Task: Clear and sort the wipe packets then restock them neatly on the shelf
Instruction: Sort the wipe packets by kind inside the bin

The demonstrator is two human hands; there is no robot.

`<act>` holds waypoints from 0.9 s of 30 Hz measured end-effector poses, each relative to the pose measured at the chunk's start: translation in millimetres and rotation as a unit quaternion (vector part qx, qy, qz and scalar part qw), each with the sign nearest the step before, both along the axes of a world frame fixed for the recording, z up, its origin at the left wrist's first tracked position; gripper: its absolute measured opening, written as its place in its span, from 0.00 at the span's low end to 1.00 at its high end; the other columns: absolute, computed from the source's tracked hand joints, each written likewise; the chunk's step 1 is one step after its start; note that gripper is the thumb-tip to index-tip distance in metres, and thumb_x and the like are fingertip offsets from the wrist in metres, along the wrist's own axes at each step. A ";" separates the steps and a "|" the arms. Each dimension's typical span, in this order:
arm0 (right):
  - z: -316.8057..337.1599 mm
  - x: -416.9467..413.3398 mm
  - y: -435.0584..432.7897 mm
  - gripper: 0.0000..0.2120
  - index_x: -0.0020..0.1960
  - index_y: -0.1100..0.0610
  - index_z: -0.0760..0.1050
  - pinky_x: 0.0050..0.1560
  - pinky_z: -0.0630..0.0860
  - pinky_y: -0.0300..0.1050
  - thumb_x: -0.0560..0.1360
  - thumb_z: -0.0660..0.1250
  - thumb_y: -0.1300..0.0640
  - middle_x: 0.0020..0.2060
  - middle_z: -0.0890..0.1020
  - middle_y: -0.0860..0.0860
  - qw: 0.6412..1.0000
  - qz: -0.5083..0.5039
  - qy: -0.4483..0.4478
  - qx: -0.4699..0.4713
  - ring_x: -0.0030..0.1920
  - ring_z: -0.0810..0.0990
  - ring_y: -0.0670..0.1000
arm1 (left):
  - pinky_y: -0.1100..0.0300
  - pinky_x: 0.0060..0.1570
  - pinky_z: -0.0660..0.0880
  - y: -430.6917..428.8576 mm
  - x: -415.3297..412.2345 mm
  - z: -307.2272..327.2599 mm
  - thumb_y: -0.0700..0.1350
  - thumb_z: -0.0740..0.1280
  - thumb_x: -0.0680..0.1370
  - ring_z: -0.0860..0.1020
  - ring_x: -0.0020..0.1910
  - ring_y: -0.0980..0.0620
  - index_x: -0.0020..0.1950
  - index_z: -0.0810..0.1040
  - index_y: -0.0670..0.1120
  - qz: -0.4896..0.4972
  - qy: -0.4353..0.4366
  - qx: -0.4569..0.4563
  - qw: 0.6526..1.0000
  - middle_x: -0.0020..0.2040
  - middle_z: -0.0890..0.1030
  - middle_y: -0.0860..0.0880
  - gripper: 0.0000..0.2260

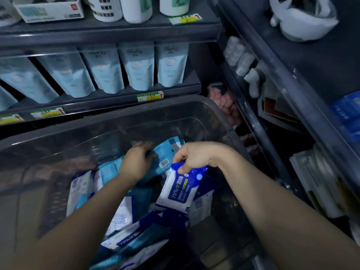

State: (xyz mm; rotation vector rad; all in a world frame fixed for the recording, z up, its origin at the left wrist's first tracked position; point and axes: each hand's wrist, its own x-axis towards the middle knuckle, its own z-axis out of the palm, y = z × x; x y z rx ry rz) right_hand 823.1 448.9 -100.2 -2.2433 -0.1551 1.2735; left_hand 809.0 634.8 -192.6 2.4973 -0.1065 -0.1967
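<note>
Wipe packet, blue and white with "75%" printed on its face, hangs from the right hand, whose thumb and curled fingers pinch its blue top edge. Its long axis runs almost straight down, the lower end tilted a little to the left, printed face toward the camera. It hangs just above the pile of packets inside a clear plastic bin. The left hand reaches further in, fingers curled round the edge of a light-blue packet that lies slanted with its barcode showing, just beside the right hand. Behind the bin, a dark shelf carries a row of upright pale-blue pouches, with yellow-green price tags on its front lip. White bottles stand on the shelf above. The light is dim.
</note>
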 end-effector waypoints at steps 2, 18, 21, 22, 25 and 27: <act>2.3 -1.2 1.0 0.17 0.63 0.55 0.76 0.52 0.74 0.40 0.75 0.70 0.62 0.52 0.78 0.47 0.997 0.064 -0.007 -0.032 0.52 0.77 0.49 | 0.53 0.59 0.70 -5.4 -2.4 -4.8 0.43 0.70 0.75 0.74 0.60 0.41 0.64 0.76 0.44 -0.065 0.002 0.020 0.998 0.60 0.75 0.42 0.18; -49.0 -49.5 77.0 0.18 0.56 0.53 0.77 0.46 0.75 0.46 0.75 0.66 0.40 0.55 0.79 0.52 0.963 0.190 -0.181 -0.064 0.54 0.77 0.55 | 0.56 0.51 0.74 85.0 -23.8 21.8 0.47 0.64 0.77 0.78 0.48 0.51 0.45 0.81 0.46 -0.166 0.204 0.203 0.943 0.49 0.82 0.49 0.07; -56.9 -61.2 99.5 0.22 0.62 0.52 0.75 0.57 0.75 0.48 0.74 0.68 0.41 0.59 0.79 0.51 0.987 0.112 -0.114 0.035 0.58 0.77 0.53 | 0.59 0.52 0.72 107.1 -31.1 24.4 0.48 0.63 0.78 0.76 0.50 0.51 0.44 0.78 0.51 -0.143 0.233 0.243 0.931 0.54 0.81 0.49 0.05; -60.2 -64.3 105.7 0.22 0.63 0.54 0.75 0.58 0.75 0.47 0.74 0.69 0.43 0.59 0.79 0.51 0.990 0.097 -0.096 0.043 0.58 0.77 0.52 | 0.59 0.55 0.71 114.5 -34.7 25.0 0.49 0.63 0.78 0.76 0.53 0.51 0.48 0.79 0.52 -0.128 0.234 0.264 0.927 0.57 0.80 0.50 0.06; -71.4 -67.7 115.3 0.14 0.56 0.57 0.79 0.49 0.74 0.45 0.75 0.70 0.51 0.52 0.81 0.52 0.991 0.103 -0.075 0.041 0.52 0.78 0.52 | 0.58 0.64 0.67 131.2 -44.2 22.2 0.53 0.62 0.78 0.71 0.65 0.48 0.61 0.78 0.55 -0.099 0.236 0.300 0.919 0.68 0.72 0.47 0.13; -75.4 -66.3 115.6 0.08 0.50 0.59 0.79 0.45 0.73 0.46 0.77 0.67 0.54 0.48 0.81 0.53 0.986 0.132 -0.096 0.012 0.48 0.78 0.54 | 0.60 0.66 0.65 132.8 -50.3 20.6 0.53 0.62 0.79 0.69 0.68 0.48 0.66 0.75 0.55 -0.110 0.283 0.293 0.907 0.71 0.68 0.46 0.16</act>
